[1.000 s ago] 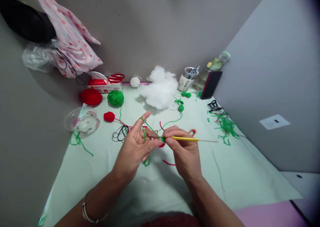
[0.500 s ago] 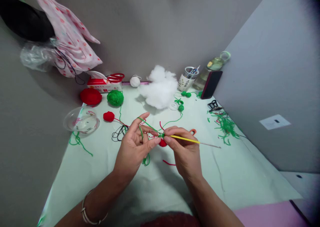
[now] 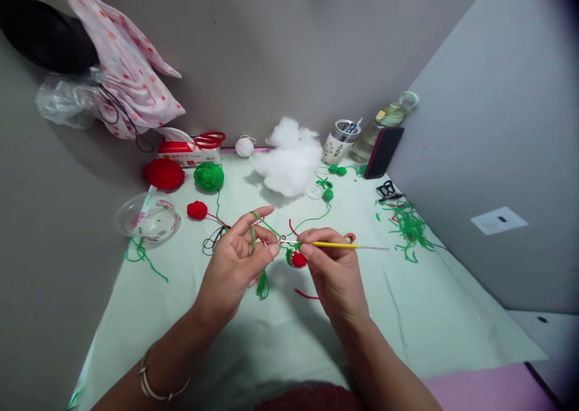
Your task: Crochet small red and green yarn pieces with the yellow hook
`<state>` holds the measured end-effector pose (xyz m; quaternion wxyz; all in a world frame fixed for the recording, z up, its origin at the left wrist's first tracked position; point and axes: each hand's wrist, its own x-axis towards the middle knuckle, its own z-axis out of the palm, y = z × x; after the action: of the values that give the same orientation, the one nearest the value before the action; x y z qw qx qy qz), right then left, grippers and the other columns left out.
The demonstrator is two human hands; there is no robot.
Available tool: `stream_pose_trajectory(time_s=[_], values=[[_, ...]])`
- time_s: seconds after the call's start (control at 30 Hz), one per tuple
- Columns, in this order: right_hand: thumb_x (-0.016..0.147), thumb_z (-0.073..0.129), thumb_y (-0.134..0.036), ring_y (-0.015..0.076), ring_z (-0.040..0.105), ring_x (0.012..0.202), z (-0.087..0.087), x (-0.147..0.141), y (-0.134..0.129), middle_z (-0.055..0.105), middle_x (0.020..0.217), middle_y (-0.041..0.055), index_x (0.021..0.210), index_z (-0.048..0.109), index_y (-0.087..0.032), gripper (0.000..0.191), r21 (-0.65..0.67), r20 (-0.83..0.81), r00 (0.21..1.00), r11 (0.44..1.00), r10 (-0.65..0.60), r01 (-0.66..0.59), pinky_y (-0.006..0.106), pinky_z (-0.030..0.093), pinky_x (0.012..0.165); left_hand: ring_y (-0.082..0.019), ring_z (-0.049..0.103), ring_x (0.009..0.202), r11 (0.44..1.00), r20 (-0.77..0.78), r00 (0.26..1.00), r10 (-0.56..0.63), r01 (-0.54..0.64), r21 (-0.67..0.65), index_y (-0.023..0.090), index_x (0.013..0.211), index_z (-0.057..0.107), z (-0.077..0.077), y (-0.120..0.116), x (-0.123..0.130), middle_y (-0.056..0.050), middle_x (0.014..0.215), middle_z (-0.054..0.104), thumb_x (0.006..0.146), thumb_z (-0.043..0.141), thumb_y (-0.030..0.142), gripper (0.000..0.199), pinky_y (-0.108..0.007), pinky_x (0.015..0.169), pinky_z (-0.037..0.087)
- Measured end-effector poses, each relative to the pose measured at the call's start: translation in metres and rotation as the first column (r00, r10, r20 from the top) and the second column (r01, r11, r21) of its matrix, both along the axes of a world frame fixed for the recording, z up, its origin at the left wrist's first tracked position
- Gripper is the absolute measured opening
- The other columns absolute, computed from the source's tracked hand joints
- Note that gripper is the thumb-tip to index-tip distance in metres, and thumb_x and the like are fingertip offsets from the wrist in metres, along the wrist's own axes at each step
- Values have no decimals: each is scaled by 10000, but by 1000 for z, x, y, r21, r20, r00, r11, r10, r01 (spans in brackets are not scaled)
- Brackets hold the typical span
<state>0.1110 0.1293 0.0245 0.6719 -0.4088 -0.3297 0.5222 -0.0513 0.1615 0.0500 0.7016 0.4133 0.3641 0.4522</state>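
Observation:
My right hand (image 3: 337, 269) is closed around the yellow handle of a crochet hook (image 3: 330, 244), whose metal tip points left toward my other hand. Just below the hook, at the right fingertips, hangs a small crocheted piece (image 3: 296, 258) in red and green with a whitish line. Green yarn (image 3: 266, 223) runs over the raised index finger of my left hand (image 3: 237, 257) and down to the hook. The left thumb and middle finger are pressed together near the hook's tip. A bundle of green yarn (image 3: 263, 285) dangles beneath that hand.
White stuffing (image 3: 289, 163) lies at the back, near a green yarn ball (image 3: 208, 176) and a red yarn ball (image 3: 164, 174). A clear bowl (image 3: 154, 219) stands left. Right are a phone (image 3: 383, 152), a pen tin (image 3: 340, 140), black scissors (image 3: 388, 191) and green yarn scraps (image 3: 411, 227).
My left fingers have parted slightly from the crocheted piece and moved left. The piece now hangs by my right fingertips, showing more red and green. The hook has shifted left, its metal tip now visible.

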Motion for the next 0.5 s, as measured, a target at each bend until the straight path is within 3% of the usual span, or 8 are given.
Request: stream_pose_trajectory(time_s=[0.23,0.5], values=[[704,951,-330,122,584,636,3,1,5,703,741,-21,752,750,-234,227,-47,-68,996,997,61,-64,265,481,608,2,361,477,996,84,995,-56,62,-67,229,1271,714,-1,4,0,44,840,635,815,891,248,490,-120,387,286],[698,963,-339,115,613,649,3,-1,1,722,745,-24,773,778,-249,219,-57,-51,998,998,31,-34,245,502,624,-37,462,553,996,37,996,-84,86,-31,280,1307,725,-6,0,3,12,945,673,836,883,283,497,-142,417,373]])
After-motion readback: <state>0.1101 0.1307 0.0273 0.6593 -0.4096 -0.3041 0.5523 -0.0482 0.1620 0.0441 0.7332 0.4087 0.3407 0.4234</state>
